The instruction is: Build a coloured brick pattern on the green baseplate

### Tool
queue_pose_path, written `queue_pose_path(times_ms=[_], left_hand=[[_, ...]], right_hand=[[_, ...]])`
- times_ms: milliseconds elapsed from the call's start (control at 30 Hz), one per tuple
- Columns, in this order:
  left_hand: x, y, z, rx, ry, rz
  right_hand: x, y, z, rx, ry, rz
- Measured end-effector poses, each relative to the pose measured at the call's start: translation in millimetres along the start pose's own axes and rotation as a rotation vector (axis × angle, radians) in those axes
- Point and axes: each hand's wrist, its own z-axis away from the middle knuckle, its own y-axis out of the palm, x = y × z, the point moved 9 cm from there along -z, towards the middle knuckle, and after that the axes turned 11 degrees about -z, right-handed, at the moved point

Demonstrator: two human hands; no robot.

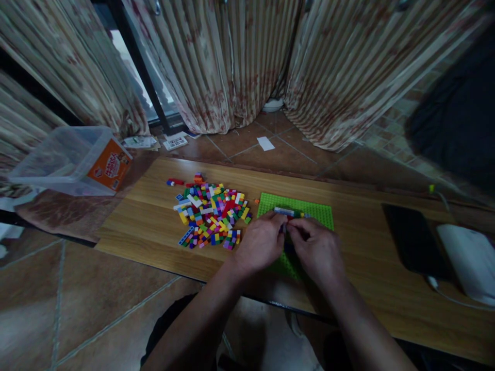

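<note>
My left hand point(260, 242) and my right hand point(317, 245) meet over a green studded baseplate point(309, 201). Both are closed in a pinch, fingertips almost touching. Between them shows a small building brick point(285, 226), dark bluish and mostly covered by the fingers. Just beyond the fingertips, a row of joined bricks point(285, 211) in white, blue, green and yellow lies on the baseplate. My hands hide the plate's middle, and its near part is in shadow. Left of the plate spreads a loose pile of colourful building bricks point(211, 210).
A long wooden table point(147, 216) carries everything. To the right lie a black phone point(414, 239) and a white device point(469, 260) with a cable. A clear plastic bin point(73, 159) with an orange label stands at the left. Papers point(265, 144) lie on the floor before curtains point(209, 67).
</note>
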Motion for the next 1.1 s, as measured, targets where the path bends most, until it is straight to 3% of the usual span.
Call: queue_pose_path(times_ms=[167,300,600,833,1100], left_hand=[[-1.0,-0.4,0.7,0.010,-0.002,-0.013],[-0.8,0.1,0.8,0.024,-0.008,-0.005],[1.1,0.3,0.1,0.002,-0.011,0.019],[0.2,-1.3,0.5,0.003,-0.009,0.028],[6.0,-6.7,0.4,-0.051,-0.088,0.308]], right_hand=[[-8.9,-12.5,-0.6,-0.027,0.037,-0.082],[-14.8,-12.6,-0.4,0.063,0.030,-0.089],[-4.4,-2.9,-1.0,0.033,-0.101,0.058],[1.3,-3.2,0.4,0.026,-0.099,0.033],[8.6,-18.3,0.2,0.001,-0.105,-0.134]])
